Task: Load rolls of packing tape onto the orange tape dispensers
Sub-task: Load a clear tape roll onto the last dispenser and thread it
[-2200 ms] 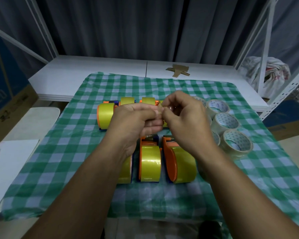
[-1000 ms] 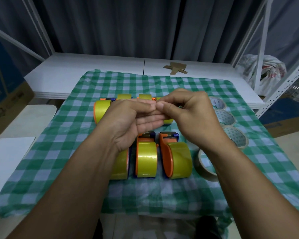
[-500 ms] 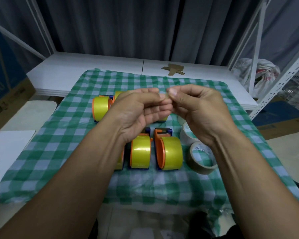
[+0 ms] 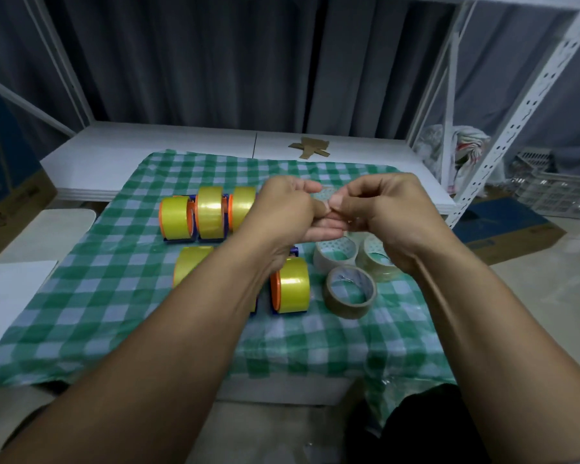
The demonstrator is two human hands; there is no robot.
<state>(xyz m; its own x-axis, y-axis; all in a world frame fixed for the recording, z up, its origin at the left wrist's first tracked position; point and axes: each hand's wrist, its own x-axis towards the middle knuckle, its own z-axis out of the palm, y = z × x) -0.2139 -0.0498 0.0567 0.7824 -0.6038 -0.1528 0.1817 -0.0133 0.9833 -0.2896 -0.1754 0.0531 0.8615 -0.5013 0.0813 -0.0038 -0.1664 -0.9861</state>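
Left hand (image 4: 282, 214) and right hand (image 4: 390, 217) are held thumb-to-thumb above the green checked cloth (image 4: 114, 296), fingers curled. Anything pinched cannot be told.

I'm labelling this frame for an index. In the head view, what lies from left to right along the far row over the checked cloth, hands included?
In order: first loaded dispenser → second loaded dispenser → third loaded dispenser → left hand → right hand.

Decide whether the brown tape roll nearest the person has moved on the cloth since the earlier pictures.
No. The brown tape roll still lies flat just right of the front-right orange dispenser, as before; only the camera shifted.
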